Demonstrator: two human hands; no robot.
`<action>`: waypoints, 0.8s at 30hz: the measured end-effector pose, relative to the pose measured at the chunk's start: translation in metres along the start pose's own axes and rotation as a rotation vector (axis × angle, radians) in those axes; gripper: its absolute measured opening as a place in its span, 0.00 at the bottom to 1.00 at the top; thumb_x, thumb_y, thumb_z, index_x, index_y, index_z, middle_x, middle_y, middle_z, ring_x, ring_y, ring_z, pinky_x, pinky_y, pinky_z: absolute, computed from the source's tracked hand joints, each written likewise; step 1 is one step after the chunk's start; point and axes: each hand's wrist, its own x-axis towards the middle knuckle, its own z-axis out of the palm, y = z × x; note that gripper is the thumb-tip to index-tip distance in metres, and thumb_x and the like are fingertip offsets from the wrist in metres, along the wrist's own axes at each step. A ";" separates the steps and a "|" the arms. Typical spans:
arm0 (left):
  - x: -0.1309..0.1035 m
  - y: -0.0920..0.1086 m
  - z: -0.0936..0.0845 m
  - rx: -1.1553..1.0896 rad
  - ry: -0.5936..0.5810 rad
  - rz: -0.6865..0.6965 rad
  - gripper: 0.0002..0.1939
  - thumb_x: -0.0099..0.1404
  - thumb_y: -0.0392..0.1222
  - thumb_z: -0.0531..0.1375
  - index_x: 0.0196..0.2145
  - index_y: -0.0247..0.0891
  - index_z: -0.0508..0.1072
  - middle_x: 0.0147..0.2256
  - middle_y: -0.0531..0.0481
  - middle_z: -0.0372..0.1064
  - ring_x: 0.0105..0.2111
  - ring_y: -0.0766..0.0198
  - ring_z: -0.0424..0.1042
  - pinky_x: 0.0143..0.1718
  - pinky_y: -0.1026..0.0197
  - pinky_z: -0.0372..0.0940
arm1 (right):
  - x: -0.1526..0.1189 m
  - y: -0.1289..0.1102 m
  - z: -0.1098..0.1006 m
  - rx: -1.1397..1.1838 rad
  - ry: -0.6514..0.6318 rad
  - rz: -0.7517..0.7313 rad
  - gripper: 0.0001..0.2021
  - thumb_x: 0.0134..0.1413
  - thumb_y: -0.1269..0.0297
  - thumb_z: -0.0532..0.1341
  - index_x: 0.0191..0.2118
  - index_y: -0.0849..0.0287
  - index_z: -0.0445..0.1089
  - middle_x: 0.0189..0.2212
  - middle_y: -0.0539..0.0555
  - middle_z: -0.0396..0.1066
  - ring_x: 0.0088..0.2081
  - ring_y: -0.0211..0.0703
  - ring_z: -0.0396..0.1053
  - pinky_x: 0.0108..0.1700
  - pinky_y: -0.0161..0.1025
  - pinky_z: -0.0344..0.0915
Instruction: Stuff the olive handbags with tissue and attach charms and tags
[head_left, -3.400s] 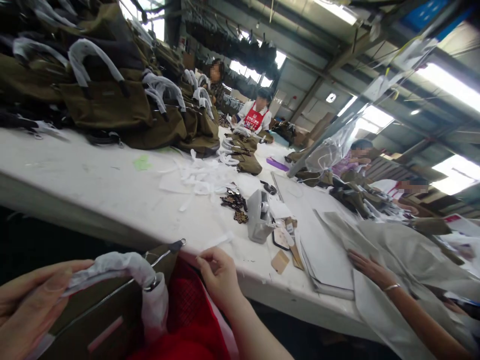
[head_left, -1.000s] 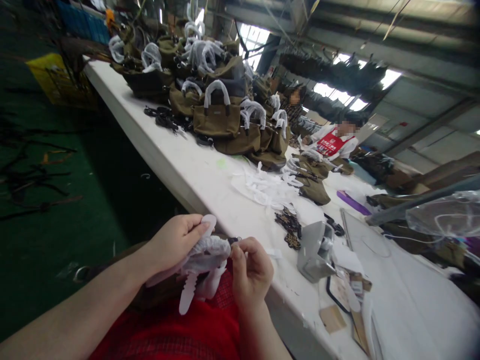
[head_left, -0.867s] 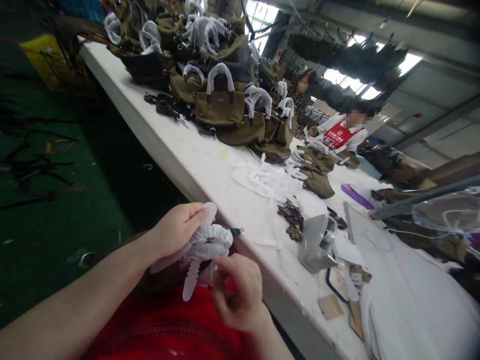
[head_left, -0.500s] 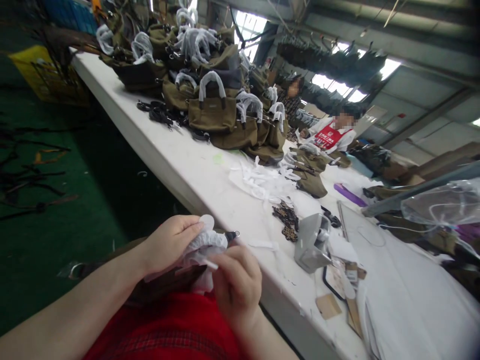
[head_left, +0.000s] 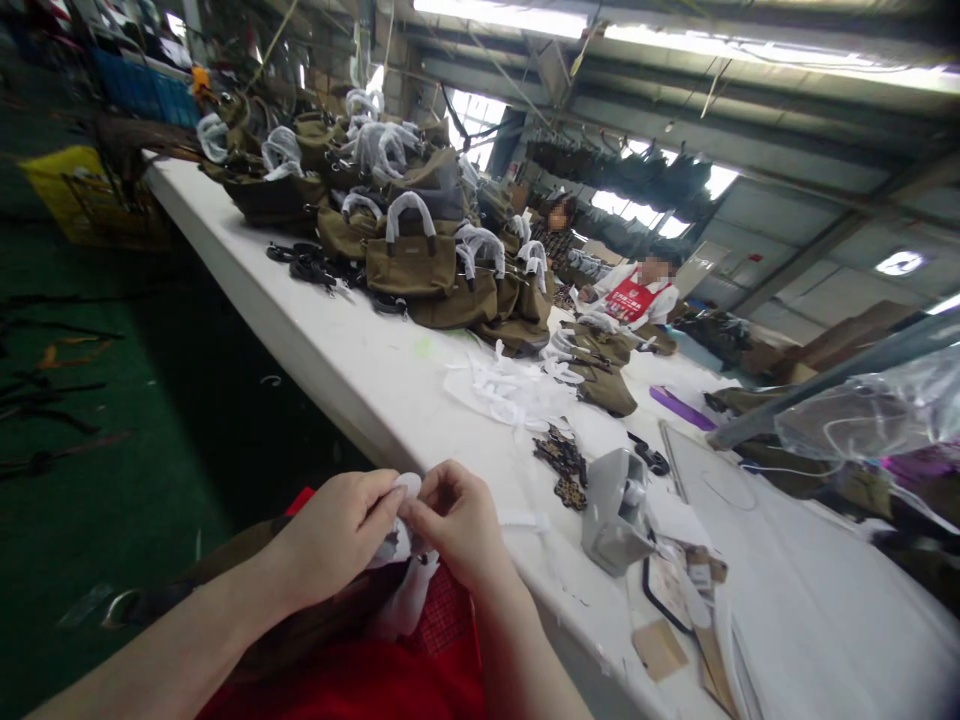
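A dark olive handbag [head_left: 225,560] lies on my lap at the table's edge, mostly behind my forearms. Thin white wrapping [head_left: 401,605] hangs from the part between my hands. My left hand [head_left: 349,525] is closed, with thumb and forefinger pinching a white wrapping strip [head_left: 407,482] whose rounded end sticks up. Fingers bent and thumb pressed in, my right hand [head_left: 457,515] pinches at the same strip from the other side. What lies directly under the fingertips is hidden.
The white table [head_left: 352,385] bears a pile of olive handbags [head_left: 411,265] with wrapped handles, loose white strips [head_left: 510,385], patterned tags [head_left: 562,465] and a grey tape dispenser [head_left: 619,510]. Two people sit beyond, one in a red apron [head_left: 630,300]. A yellow basket [head_left: 82,200] stands on the floor.
My right hand has moved up and in to meet my left at the rounded white end. The white piece it held apart no longer shows separately. The view has tilted upward slightly.
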 end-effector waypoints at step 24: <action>0.004 -0.007 0.013 -0.042 -0.054 -0.065 0.15 0.65 0.40 0.49 0.25 0.37 0.71 0.27 0.50 0.73 0.28 0.62 0.69 0.29 0.61 0.54 | -0.012 0.003 0.006 -0.401 0.076 -0.561 0.07 0.62 0.67 0.56 0.34 0.58 0.70 0.27 0.51 0.71 0.29 0.39 0.67 0.32 0.35 0.60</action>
